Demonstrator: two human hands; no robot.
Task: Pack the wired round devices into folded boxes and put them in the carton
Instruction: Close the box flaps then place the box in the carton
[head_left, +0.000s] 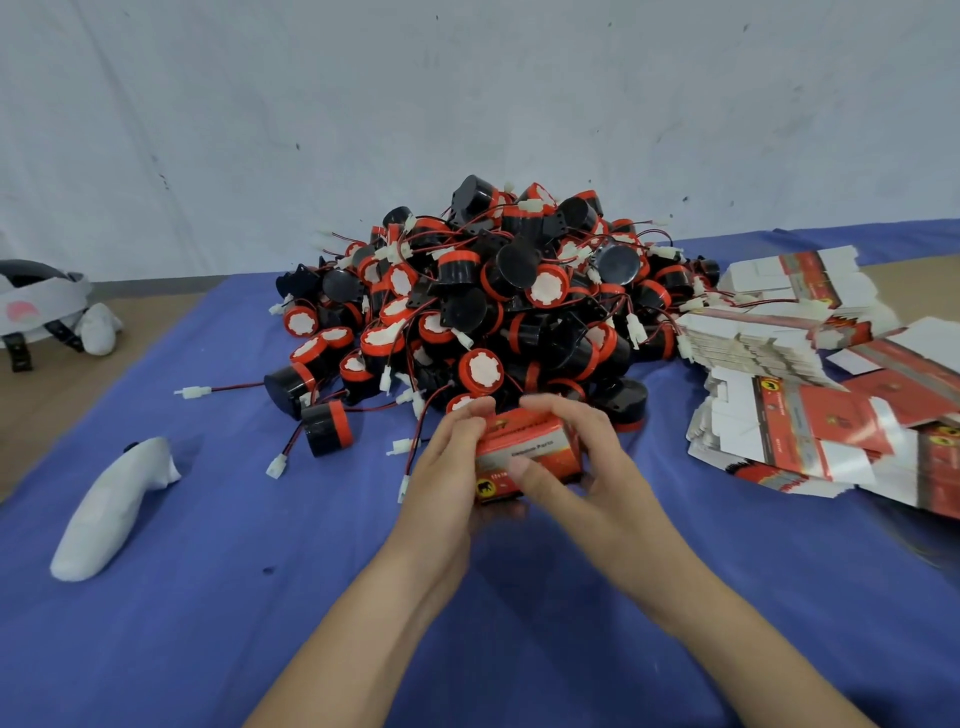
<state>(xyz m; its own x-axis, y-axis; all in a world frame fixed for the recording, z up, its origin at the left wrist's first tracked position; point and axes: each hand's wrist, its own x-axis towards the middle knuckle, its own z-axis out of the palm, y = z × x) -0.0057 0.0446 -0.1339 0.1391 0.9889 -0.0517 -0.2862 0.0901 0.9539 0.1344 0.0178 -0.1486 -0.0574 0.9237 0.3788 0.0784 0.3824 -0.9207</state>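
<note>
Gripping a small red folded box (527, 449) between them, both hands are hovering just above the blue cloth (260, 623) that is covering the tabletop, about midway between its left and right edges. The left hand (447, 467) is curling round the box's left end, with its fingertips reaching over the far top edge. The right hand (576, 457) is wrapping round the right end, fingers bent over the top and thumb pressing on the near face. Motion blur is hiding the flaps, so I cannot tell whether the box is closed or what is lying inside it.

Just beyond the hands, a tall pile of wired round devices (493, 301) is sitting toward the far edge of the tabletop. They are black drums with red rims and white caps, and their thin red-and-black leads are trailing out to white plugs. One stray device (327, 428) is lying on its side at the pile's near left foot, apart from the hands.

Toward the right edge, a slumping stack of flat unfolded boxes (810, 374) is fanning out over the cloth, red print and white card showing, and its nearest sheets are touching the pile's wires. Near the left edge, a white handheld controller (109, 514) is lying on the cloth, well apart from everything else. At the far left corner, a headset (36, 301) is resting on bare brown tabletop beyond the cloth. A scuffed pale wall (467, 104) is rising behind it all.
</note>
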